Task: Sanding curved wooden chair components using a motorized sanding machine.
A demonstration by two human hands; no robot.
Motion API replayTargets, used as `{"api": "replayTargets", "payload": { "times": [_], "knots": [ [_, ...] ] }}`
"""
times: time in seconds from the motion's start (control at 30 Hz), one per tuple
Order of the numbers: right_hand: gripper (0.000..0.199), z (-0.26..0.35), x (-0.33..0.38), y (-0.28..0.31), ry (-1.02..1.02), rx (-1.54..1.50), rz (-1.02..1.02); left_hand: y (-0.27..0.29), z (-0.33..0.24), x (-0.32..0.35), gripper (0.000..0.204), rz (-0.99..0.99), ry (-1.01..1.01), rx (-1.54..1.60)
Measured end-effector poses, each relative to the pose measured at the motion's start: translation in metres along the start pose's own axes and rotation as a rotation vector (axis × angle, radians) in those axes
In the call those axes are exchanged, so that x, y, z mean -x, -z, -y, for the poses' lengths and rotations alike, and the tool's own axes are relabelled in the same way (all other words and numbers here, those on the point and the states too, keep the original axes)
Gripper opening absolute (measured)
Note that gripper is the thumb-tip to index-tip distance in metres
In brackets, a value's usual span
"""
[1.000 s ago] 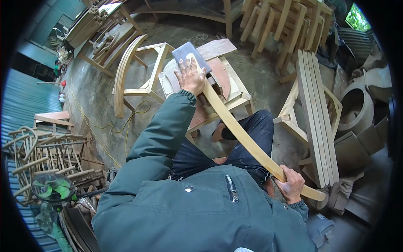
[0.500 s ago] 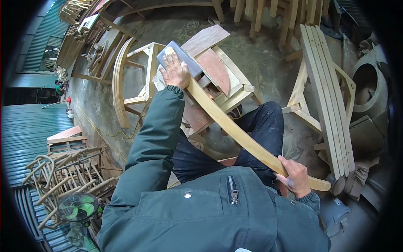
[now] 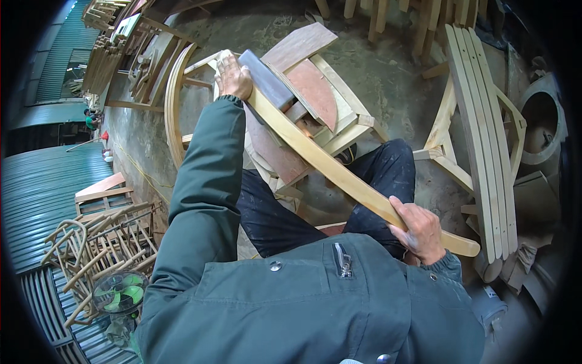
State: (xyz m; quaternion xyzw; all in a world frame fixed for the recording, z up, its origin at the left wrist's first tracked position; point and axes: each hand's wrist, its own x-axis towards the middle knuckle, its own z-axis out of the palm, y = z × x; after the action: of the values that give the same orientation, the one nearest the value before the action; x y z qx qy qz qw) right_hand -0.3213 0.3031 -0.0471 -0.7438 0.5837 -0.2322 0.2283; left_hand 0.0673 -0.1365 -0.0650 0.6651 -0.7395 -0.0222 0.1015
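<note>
A long, curved wooden slat (image 3: 330, 164) runs diagonally in front of me, from the workstand down past my right knee. My left hand (image 3: 233, 77) lies over its far end, fingers stretched along it, holding it; the tip beneath is hidden. Closer to me, my right hand (image 3: 418, 229) is wrapped round the slat, a short stretch of which sticks out beyond it. Beside my left hand, a flat grey surface (image 3: 267, 80) sits on the wooden workstand (image 3: 342, 91). The slat's far part lies along that surface's near edge.
A slatted wooden bench part (image 3: 482, 139) stands at right, near a round metal housing (image 3: 541, 121). At left are a curved wooden frame (image 3: 174, 103), stacked chair frames (image 3: 100, 246) and a green-bladed fan (image 3: 120, 292). Wooden legs (image 3: 433, 27) stand at the back.
My left hand has moved left, off the grey surface, with the slat's far end. My right hand has shifted slightly up the slat. The view has also moved a little.
</note>
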Motion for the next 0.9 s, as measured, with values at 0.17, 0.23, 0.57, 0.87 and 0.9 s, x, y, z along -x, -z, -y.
{"api": "replayTargets", "payload": {
  "times": [0.17, 0.23, 0.57, 0.87, 0.9],
  "knots": [
    [0.074, -0.015, 0.067, 0.020, -0.006, -0.006, 0.031, -0.010, -0.050, 0.067, 0.076, 0.062, -0.002, -0.029],
    [0.072, -0.017, 0.087, 0.027, 0.001, -0.023, 0.051, -0.010, -0.057, 0.097, 0.075, 0.030, -0.003, 0.007],
    [0.069, -0.018, 0.053, 0.025, -0.004, 0.007, 0.092, -0.010, -0.036, 0.071, 0.074, -0.004, 0.014, 0.024],
    [0.074, 0.001, -0.016, 0.002, 0.063, 0.051, 0.019, -0.009, 0.028, -0.020, 0.074, -0.030, -0.025, 0.010],
    [0.074, 0.002, -0.014, 0.002, 0.059, 0.059, 0.017, -0.010, 0.025, -0.018, 0.074, -0.031, -0.029, 0.017]
  ]
}}
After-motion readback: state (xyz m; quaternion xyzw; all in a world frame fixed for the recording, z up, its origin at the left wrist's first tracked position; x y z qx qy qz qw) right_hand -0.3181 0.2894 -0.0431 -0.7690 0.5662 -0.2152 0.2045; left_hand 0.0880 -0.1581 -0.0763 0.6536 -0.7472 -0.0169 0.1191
